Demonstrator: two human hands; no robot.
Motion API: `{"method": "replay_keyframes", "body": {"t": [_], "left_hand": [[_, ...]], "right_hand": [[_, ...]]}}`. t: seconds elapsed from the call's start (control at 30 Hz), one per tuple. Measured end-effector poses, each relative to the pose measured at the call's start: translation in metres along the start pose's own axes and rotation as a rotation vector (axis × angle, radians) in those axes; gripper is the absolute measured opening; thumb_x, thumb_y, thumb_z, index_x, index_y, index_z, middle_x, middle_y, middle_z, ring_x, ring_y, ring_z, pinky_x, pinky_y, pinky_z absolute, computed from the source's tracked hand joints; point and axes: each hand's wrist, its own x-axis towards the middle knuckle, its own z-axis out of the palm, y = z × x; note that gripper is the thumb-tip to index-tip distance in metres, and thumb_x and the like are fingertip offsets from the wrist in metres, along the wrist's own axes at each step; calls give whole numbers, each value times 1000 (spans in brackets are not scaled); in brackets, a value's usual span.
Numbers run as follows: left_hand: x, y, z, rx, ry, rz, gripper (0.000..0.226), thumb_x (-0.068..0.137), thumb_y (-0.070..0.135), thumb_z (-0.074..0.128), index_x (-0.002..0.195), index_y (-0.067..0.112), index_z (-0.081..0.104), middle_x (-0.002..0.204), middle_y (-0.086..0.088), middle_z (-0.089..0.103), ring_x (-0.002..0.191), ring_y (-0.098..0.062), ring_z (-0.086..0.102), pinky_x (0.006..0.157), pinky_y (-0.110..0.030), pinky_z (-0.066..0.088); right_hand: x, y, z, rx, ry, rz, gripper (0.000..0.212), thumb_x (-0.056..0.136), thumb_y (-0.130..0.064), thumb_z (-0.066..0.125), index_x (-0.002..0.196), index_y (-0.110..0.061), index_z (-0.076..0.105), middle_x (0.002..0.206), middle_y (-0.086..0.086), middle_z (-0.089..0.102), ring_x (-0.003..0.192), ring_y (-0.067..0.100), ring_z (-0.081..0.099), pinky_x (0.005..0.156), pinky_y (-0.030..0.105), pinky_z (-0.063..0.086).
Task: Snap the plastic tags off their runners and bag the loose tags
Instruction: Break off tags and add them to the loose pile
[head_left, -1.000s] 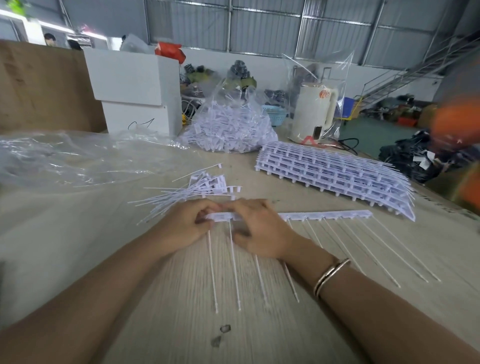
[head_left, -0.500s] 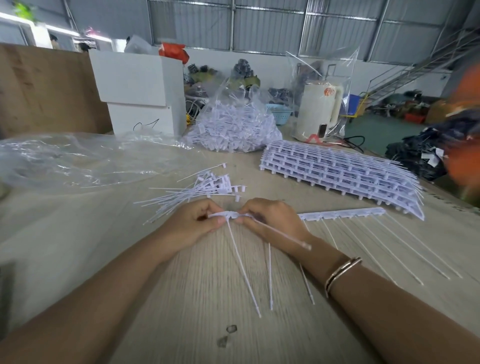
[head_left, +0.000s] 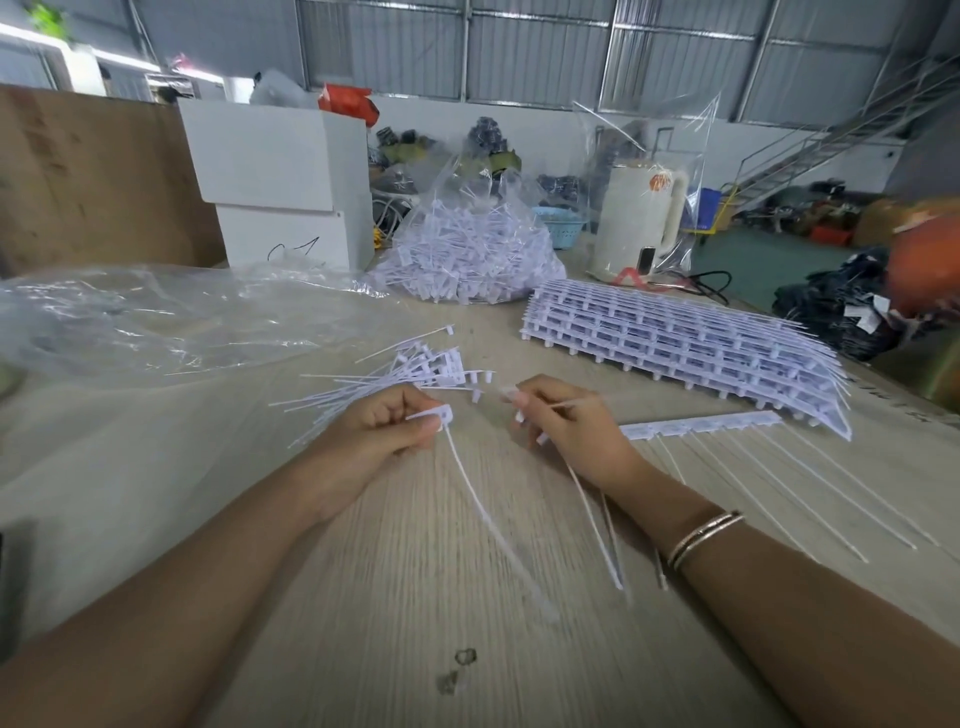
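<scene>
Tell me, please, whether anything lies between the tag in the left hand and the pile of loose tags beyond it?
Nothing visible does: the left hand holds the tag just short of the pile.

One thin white plastic tag (head_left: 470, 480) with a flat head and a long tail hangs bent over the table. A white plastic runner strip (head_left: 698, 427) lies flat to its right, with long tails pointing toward the person. A small pile of loose white tags (head_left: 402, 376) lies behind. A clear bag full of white tags (head_left: 467, 257) stands farther back. A big stack of white runner strips (head_left: 685, 345) lies on the right.
</scene>
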Motion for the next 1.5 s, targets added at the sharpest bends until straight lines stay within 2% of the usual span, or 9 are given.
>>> {"method": "replay_keyframes", "body": {"t": [0.17, 0.27, 0.37, 0.73, 1.0, 1.13, 1.23, 1.4, 1.5], "left_hand": [[5, -5, 10, 472, 25, 9, 30, 87, 3, 57, 85, 30, 69, 95, 1, 65, 87, -15, 58, 80, -25, 40], [7, -3, 14, 450, 56, 60, 12, 90, 13, 55, 86, 16, 66, 99, -6, 58, 94, -15, 55, 86, -24, 37], [4, 1, 18, 443, -10, 83, 36, 87, 36, 49, 77, 5, 65, 88, -7, 58, 85, -9, 55, 81, -19, 37], [9, -3, 14, 627, -46, 168, 13, 87, 11, 63, 77, 2, 65, 71, -5, 57, 62, 0, 48, 58, -12, 32], [6, 4, 15, 508, -60, 133, 12, 91, 16, 58, 81, 11, 62, 74, -4, 62, 69, -3, 53, 66, -14, 37], [2, 3, 11, 142, -51, 5, 22, 81, 18, 57, 84, -4, 57, 79, -10, 56, 80, -17, 53, 75, -28, 37], [-1, 6, 9, -108, -32, -25, 14, 78, 13, 56, 79, -1, 56, 80, -14, 52, 82, -22, 50, 76, -32, 37], [6, -2, 14, 827, -90, 136, 21, 75, 30, 50, 73, 10, 57, 80, 4, 47, 85, -14, 45, 85, -35, 36], [4, -4, 14, 897, 38, 165, 17, 79, 32, 53, 82, 18, 60, 93, 8, 47, 94, -14, 42, 93, -41, 35]], "right_hand": [[-6, -3, 13, -340, -112, -214, 31, 83, -32, 69, 109, -17, 62, 91, -10, 62, 74, 6, 56, 67, 21, 43], [-8, -5, 17, -513, -103, -334, 35, 85, -28, 67, 115, -14, 57, 102, 0, 65, 83, 14, 61, 70, 28, 47], [-9, -9, 24, -583, -126, -405, 33, 86, -27, 65, 113, -10, 55, 107, 6, 65, 87, 23, 64, 69, 32, 49], [-6, -6, 11, -486, -113, -243, 15, 83, -27, 70, 91, -14, 70, 76, -6, 63, 66, 11, 56, 63, 30, 46], [-7, -10, 16, -110, -167, -106, 23, 94, -17, 56, 80, -4, 68, 68, 12, 66, 48, 10, 49, 53, 18, 38], [-3, -15, 19, 166, -121, -11, 18, 97, -12, 48, 89, -4, 62, 73, 10, 67, 66, 28, 64, 57, 27, 45], [-3, -10, 6, 196, 10, 29, 13, 96, -14, 50, 92, -11, 62, 71, 6, 66, 64, 23, 62, 54, 30, 44], [-9, -8, 20, -245, -134, -147, 21, 84, -17, 68, 102, -9, 60, 89, 7, 65, 77, 19, 60, 71, 31, 46], [-7, -12, 27, -533, -102, -298, 34, 84, -22, 66, 115, -11, 54, 100, 1, 64, 83, 18, 61, 66, 26, 37]]}}
